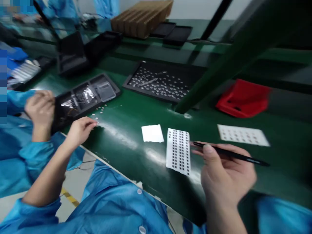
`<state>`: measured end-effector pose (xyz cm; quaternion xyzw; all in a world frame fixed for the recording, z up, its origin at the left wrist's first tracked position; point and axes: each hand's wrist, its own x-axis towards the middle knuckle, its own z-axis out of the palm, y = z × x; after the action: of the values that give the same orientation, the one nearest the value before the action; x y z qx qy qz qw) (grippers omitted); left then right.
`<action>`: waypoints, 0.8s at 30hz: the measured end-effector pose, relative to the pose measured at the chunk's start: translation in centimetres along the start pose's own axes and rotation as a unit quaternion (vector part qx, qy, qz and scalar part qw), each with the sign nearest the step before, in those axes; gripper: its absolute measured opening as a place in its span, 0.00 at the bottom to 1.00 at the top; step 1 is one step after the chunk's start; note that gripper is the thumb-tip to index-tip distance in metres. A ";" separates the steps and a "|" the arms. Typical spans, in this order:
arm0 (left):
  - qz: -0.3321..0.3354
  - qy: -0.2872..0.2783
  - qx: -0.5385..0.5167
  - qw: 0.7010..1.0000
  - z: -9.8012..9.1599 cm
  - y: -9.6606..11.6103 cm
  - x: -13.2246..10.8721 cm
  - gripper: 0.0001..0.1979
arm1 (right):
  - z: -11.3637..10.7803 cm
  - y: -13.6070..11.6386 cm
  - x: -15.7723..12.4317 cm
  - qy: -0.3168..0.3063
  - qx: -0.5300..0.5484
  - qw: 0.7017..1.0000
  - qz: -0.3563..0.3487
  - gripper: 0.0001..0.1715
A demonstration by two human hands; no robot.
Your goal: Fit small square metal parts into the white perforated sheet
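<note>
My right hand (229, 172) is closed around black tweezers (234, 154), whose tips point left at the edge of a white sheet (171, 149) with rows of small black pieces. My left hand (81, 130) reaches to the green table on the left, thumb and forefinger pinched together. What lies between those fingertips is too small to make out. Several tiny pale parts (101, 109) are scattered just beyond them. A blank white square (152, 133) lies left of the sheet.
A co-worker's hand (41, 109) is beside a divided black tray (84, 97) on the left. Behind lies a black tray of small rings (158, 84). A green post (219, 61) slants across the right, near a red bin (243, 99) and a white card (243, 135).
</note>
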<state>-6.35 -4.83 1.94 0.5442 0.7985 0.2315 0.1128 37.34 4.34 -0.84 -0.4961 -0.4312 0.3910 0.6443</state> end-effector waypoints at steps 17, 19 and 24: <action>0.490 -0.166 -0.011 0.856 16.1 16.7 -6.5 0.13 | -3.6 1.7 -0.8 -0.158 -0.085 0.971 0.156 0.24; 0.474 -0.137 0.013 0.870 16.4 17.0 -5.1 0.13 | -2.3 2.4 0.8 -0.148 -0.080 0.977 0.134 0.24; 0.458 -0.131 0.086 0.875 17.2 18.6 -2.9 0.13 | 1.1 5.2 3.6 -0.165 -0.067 0.975 0.136 0.27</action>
<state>17.39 2.38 -4.06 0.8819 0.4546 0.1141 0.0509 37.10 9.10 -5.16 -0.5206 -0.4858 0.5215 0.4702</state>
